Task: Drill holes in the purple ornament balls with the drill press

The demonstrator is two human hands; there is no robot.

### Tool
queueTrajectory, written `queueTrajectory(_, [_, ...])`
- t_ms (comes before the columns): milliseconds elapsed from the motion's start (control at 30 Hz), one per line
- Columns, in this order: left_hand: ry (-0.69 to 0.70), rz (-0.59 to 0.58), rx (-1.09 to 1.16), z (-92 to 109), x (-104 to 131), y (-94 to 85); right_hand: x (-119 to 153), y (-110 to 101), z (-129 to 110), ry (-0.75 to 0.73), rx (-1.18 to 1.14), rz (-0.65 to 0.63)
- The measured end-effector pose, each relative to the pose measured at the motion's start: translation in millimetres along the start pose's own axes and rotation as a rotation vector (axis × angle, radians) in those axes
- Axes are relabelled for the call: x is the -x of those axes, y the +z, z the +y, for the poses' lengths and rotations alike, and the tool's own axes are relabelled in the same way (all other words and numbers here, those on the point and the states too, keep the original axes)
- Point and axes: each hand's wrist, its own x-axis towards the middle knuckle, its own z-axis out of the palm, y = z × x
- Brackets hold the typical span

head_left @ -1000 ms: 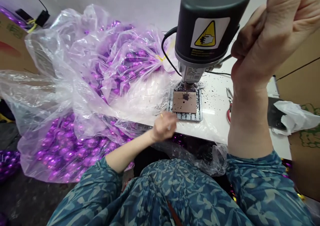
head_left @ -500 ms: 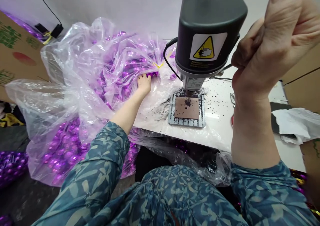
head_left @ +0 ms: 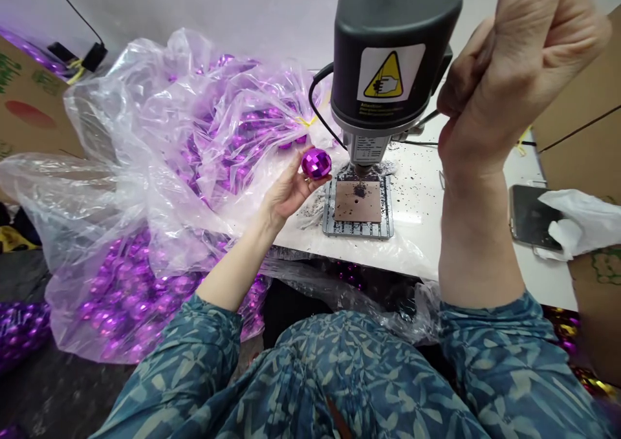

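A shiny purple faceted ball (head_left: 316, 163) is held in the fingers of my left hand (head_left: 291, 190), just left of the drill press. My right hand (head_left: 519, 70) is raised and closed around the end of the press's feed lever (head_left: 427, 119); the grip itself is hidden by my fingers. The drill press (head_left: 395, 44) has a black motor housing with a yellow warning label. Beneath its head, a brown square plate (head_left: 358, 201) with a small hole lies on the slotted metal base (head_left: 385, 227), with dark shavings scattered over it.
Clear plastic bags (head_left: 160, 103) full of purple balls cover the left of the white table (head_left: 412, 245) and hang over its edge. On the right lie a phone (head_left: 533, 216) and a crumpled white tissue (head_left: 585, 216). Cardboard boxes (head_left: 36, 106) flank both sides.
My left hand has come out of the plastic bag's opening with a purple ball and moved right, toward the press. My right hand keeps its hold on the lever.
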Motion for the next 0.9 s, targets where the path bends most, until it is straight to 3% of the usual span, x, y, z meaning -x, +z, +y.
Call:
queueTrajectory(167, [-0.120, -0.124, 0.053, -17, 28, 25.7, 2, 6, 3, 0.017, -0.043, 0.052])
queueTrajectory(300, [-0.154, -0.133, 0.057, -22, 42, 31.8, 3, 7, 2, 0.032, -0.129, 0.082])
queueTrajectory(433, [-0.265, -0.154, 0.131, -19, 50, 36.3, 1, 8, -3, 0.114, -0.032, 0.089])
queueTrajectory(567, [-0.484, -0.034, 0.434, -6, 56, 50.1, 1, 2, -15, 0.193, 0.009, -0.022])
queueTrajectory(733, [-0.606, 0.187, 0.828, 20, 61, 70.3, 3, -8, -30, 0.234, -0.001, -0.157])
queueTrajectory(900, [-0.733, 0.251, 0.861, 24, 60, 77.8, 4, -9, -32, 0.219, 0.011, -0.168])
